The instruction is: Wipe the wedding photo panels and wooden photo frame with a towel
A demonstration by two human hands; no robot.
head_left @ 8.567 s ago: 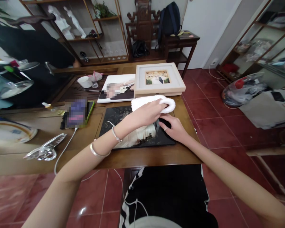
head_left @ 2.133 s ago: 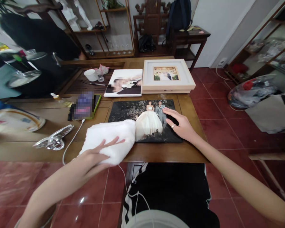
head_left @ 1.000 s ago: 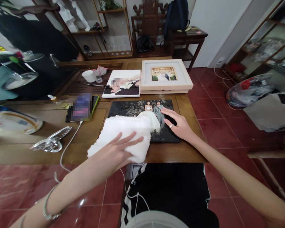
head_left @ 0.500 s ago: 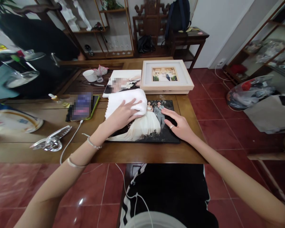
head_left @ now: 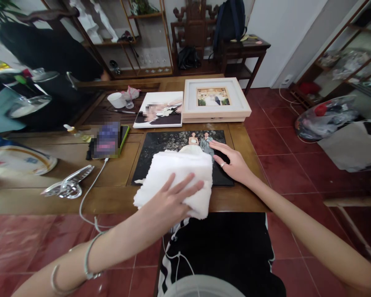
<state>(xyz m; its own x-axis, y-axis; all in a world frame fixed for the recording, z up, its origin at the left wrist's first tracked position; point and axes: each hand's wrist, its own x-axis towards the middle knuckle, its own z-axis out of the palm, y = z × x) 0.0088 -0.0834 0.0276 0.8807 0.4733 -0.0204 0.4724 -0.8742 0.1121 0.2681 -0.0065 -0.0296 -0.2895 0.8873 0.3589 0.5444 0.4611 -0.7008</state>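
Observation:
My left hand lies spread on a folded white cloth, pressing it from above, with the thumb not clearly visible. The cloth covers the lower middle of a dark photo panel showing a couple in wedding clothes, and hangs past the panel's near edge. At the panel's right side rests my right hand, fingers stretched out and nothing in them, a ring on one finger.
Behind the panel are a white photo panel and a pale wooden box frame. To the left lie a phone on a white cable, a clear hair clip and a dropper bottle. A white cup stands farther back.
My left hand has drawn the cloth toward me and slightly right, from the panel's upper left to its near edge. The white photo panel behind is uncovered. My right hand stays in place.

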